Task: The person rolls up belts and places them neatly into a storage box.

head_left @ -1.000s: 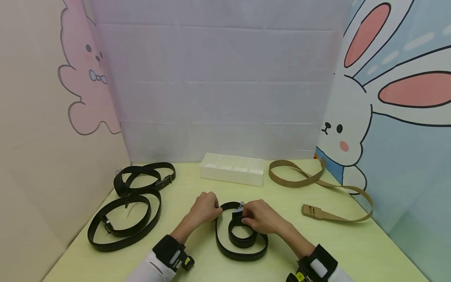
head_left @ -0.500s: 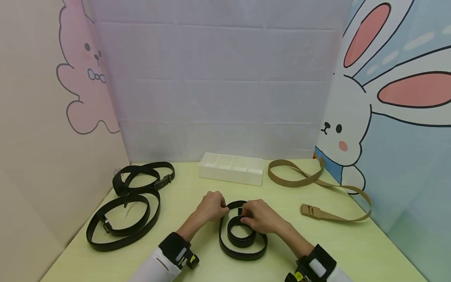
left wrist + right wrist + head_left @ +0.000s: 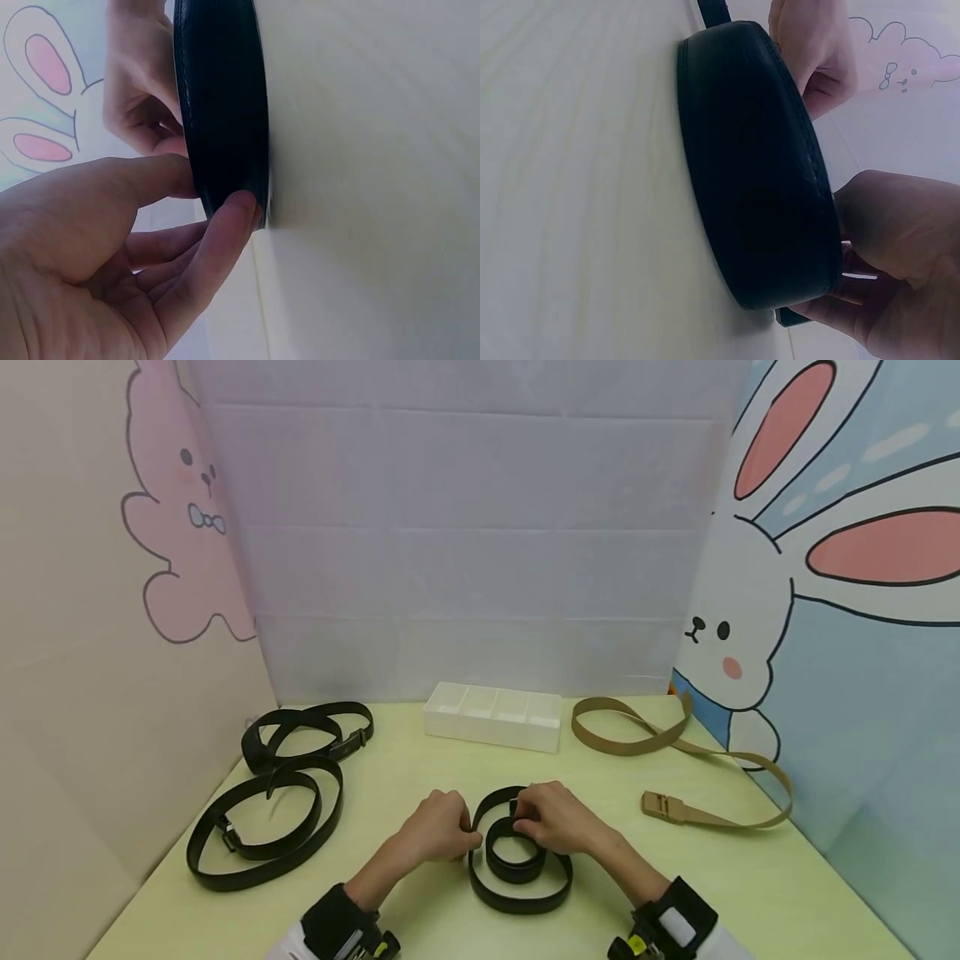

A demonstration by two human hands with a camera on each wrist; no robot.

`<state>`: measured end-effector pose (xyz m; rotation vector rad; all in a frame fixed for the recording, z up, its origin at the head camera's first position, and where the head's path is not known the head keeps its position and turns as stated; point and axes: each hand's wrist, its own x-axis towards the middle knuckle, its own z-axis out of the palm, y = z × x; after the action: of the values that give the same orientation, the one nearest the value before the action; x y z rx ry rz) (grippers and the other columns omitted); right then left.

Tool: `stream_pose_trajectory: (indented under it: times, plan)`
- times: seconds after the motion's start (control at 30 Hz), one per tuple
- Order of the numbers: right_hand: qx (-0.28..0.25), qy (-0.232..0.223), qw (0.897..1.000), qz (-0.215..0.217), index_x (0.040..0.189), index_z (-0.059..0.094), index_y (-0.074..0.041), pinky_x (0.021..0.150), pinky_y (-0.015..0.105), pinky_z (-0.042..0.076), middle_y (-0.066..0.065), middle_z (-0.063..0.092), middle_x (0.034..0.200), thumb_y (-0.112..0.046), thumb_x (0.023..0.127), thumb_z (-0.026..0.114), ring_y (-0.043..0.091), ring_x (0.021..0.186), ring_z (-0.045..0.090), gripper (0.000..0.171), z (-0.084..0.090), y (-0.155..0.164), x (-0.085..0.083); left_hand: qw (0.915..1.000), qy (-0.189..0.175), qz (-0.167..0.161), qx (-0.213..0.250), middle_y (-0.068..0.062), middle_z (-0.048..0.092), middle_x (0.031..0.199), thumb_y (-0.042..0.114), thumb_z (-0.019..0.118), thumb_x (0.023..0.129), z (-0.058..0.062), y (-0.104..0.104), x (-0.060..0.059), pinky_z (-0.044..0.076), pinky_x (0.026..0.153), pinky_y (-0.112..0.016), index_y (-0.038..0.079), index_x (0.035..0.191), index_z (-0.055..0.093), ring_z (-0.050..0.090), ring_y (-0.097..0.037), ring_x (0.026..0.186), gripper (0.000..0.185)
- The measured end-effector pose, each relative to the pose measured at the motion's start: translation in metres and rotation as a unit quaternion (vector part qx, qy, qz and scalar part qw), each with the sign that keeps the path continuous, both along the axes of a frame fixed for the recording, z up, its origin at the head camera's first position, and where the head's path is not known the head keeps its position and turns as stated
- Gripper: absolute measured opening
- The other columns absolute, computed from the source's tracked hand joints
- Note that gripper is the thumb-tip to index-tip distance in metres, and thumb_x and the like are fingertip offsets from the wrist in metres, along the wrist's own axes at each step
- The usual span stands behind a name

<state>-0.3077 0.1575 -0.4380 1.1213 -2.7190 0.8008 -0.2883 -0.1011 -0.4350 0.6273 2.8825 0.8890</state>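
A black belt (image 3: 521, 906) stands on edge on the table, with a tight inner coil inside a wider loop. My left hand (image 3: 441, 828) pinches the left side of the wide loop; in the left wrist view the fingertips (image 3: 238, 206) press the strap's outer face. With curled fingers my right hand (image 3: 558, 818) grips the back of the inner coil, close to the belt's dark end piece, which it partly hides. In the right wrist view the strap (image 3: 757, 165) covers the right fingertips.
Two more black belts (image 3: 258, 881) lie loosely coiled at the left. A white divided tray (image 3: 487, 731) stands at the back. To the right lies a tan webbing belt (image 3: 630, 749) with its buckle (image 3: 662, 807). Printed cloth walls enclose the table's sides and back.
My left hand slid right along the loop's back, then came back down its left side. The wide loop's left side shifted inward. The right hand holds its place.
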Motion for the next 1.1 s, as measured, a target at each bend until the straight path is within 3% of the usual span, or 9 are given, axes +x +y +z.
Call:
stream_pose_trajectory:
  times: [0.3,0.47,0.77,0.93,1.1]
  plan:
    - [-0.007,-0.009,1.0,0.007,0.091,0.077,-0.013,0.068,0.021,0.05,-0.004,0.074,0.082,-0.008,0.101,0.083,-0.004,0.072,0.057,0.012,-0.002,-0.002,0.003,0.9998,0.015,0.01,0.001,0.01,0.057,0.048,0.01,0.081,0.094,-0.007,-0.005,-0.004,0.037,0.049,-0.026,0.014,0.057,0.071,0.05,-0.008,0.046,0.038]
    - [0.001,0.007,1.0,0.004,0.09,0.076,-0.014,0.068,0.021,0.049,-0.005,0.073,0.081,-0.009,0.101,0.083,-0.004,0.072,0.056,0.014,-0.001,-0.001,0.001,0.9991,0.038,0.018,0.0,0.012,0.048,0.047,0.008,0.08,0.095,-0.007,-0.004,-0.016,0.035,0.047,-0.024,0.014,0.054,0.066,0.042,-0.006,0.043,0.044]
    - [-0.005,-0.001,1.0,0.005,0.089,0.077,-0.014,0.068,0.021,0.05,-0.005,0.074,0.081,-0.008,0.1,0.084,-0.005,0.072,0.056,0.014,-0.001,-0.003,0.003,0.997,0.075,0.015,-0.014,0.014,0.034,0.042,0.002,0.075,0.094,-0.008,0.008,-0.039,0.025,0.043,-0.021,0.022,0.046,0.044,0.031,-0.002,0.038,0.061]
    - [-0.005,-0.002,1.0,0.009,0.089,0.077,-0.014,0.068,0.02,0.049,-0.006,0.075,0.08,-0.007,0.099,0.084,-0.005,0.071,0.056,0.014,0.002,-0.002,0.004,0.9951,0.096,0.0,-0.024,0.013,0.036,0.045,0.002,0.077,0.095,-0.005,0.022,-0.047,0.027,0.044,-0.021,0.018,0.048,0.052,0.033,-0.002,0.04,0.056]
    - [-0.011,-0.004,1.0,0.016,0.09,0.078,-0.011,0.067,0.02,0.049,-0.005,0.075,0.08,-0.006,0.1,0.083,-0.005,0.071,0.056,0.012,0.003,-0.002,0.005,0.9942,0.101,-0.028,-0.024,0.012,0.047,0.052,0.007,0.08,0.099,-0.007,0.035,-0.05,0.032,0.05,-0.021,0.01,0.059,0.072,0.039,-0.005,0.048,0.041]
